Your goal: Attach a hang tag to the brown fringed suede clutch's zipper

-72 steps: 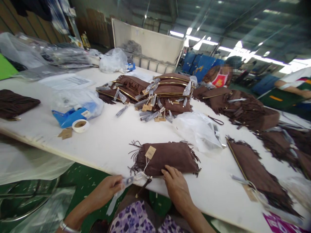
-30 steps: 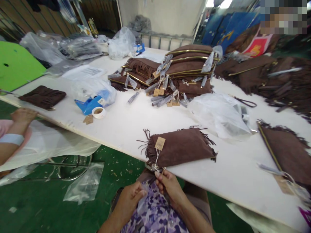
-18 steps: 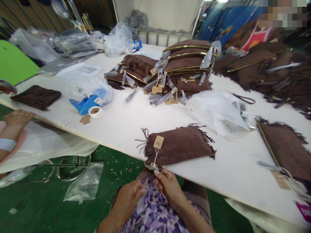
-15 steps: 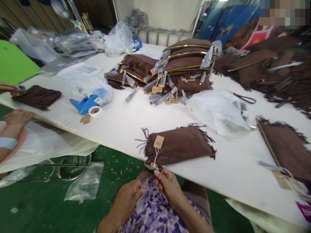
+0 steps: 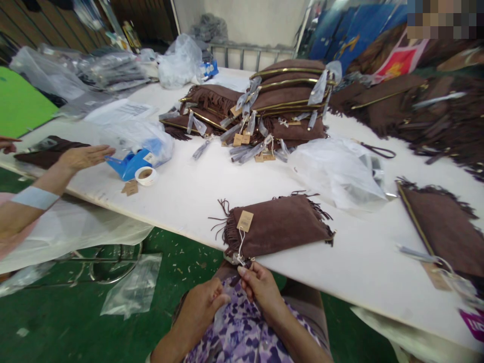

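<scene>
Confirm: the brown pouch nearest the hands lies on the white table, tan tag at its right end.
Wrong end: the head view shows the tan tag at the left end of the brown pouch, which lies on the white table.

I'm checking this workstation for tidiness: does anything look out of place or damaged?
A clear plastic sheet and pale scraps lie on the green floor below the table, seemingly dropped litter. The brown fringed pouch at front centre shows no visible damage.
</scene>
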### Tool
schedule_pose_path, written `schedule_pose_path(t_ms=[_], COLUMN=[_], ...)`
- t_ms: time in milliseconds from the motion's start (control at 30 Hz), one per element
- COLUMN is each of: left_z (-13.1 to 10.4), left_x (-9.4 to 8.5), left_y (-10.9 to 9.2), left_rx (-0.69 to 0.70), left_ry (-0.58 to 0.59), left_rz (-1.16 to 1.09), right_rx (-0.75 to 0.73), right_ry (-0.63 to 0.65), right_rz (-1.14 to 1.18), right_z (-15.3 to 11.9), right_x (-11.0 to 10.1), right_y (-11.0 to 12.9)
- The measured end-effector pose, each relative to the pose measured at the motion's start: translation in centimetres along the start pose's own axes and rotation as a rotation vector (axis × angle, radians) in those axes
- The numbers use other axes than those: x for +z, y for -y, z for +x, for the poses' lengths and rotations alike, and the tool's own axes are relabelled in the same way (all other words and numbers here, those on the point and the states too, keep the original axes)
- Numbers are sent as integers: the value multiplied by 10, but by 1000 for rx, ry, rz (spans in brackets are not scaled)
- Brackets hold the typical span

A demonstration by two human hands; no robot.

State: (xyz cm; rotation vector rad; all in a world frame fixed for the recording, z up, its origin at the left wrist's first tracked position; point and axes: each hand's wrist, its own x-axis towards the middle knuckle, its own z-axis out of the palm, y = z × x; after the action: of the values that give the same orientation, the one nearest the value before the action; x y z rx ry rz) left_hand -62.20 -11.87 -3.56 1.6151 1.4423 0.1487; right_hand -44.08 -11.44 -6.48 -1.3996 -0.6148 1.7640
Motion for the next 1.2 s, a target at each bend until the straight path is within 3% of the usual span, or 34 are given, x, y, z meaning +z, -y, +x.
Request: schedule_pose_path(t_ms=[300, 500, 700, 900, 1000, 1100, 1200], left_z=[13, 25, 30, 31, 30, 27, 25], left_x=[24, 39, 50, 40, 29, 13, -3], left_y=[6, -5, -6, -11, -5, 7, 15], left_rx=[-106, -94, -66, -20, -36, -22, -11], left_ry=[-37, 37, -17, -39, -30, 4, 45], left_rz=[-428, -710, -654, -521, -443, -401, -334], right_rx=[28, 23, -5, 44, 33, -161, -433], right_ry=[7, 10, 2, 43, -9, -75, -55], right_rz=[-25, -54, -117, -137, -270, -623, -1035], right_z=[3, 4, 3, 7, 1, -12, -19], right_x=[-4, -5, -6, -8, -11, -10, -5], right_y=[-2, -11, -14, -3, 8, 20, 34])
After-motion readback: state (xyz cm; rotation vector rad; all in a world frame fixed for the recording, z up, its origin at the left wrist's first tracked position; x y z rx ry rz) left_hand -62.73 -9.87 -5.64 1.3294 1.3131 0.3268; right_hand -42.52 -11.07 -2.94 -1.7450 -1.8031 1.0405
